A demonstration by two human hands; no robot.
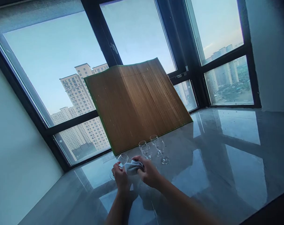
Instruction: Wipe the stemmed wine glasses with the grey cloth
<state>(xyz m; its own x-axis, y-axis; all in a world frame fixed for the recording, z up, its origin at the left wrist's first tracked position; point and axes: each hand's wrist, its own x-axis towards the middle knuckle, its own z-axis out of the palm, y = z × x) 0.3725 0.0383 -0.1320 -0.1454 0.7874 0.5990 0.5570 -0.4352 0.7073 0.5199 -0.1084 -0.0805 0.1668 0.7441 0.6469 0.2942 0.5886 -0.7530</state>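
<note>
My left hand (pixel 120 176) is closed around a clear wine glass (pixel 123 158), which tilts with its bowl up and its base low to the left. A grey cloth (pixel 133 167) is bunched in my right hand (pixel 148 172), close beside the glass; I cannot tell whether it touches the glass. Just beyond my hands stand several more stemmed glasses (pixel 159 145) in a loose group on the glossy grey surface (pixel 179 168). My fingers hide the stem of the held glass.
Behind the glasses a brown bamboo mat (pixel 142 103) with green edging leans against the dark window frame (pixel 69 123). Tall buildings (pixel 80 90) show through the panes. Pale walls (pixel 17 147) close in at left and right, and the surface reflects the windows.
</note>
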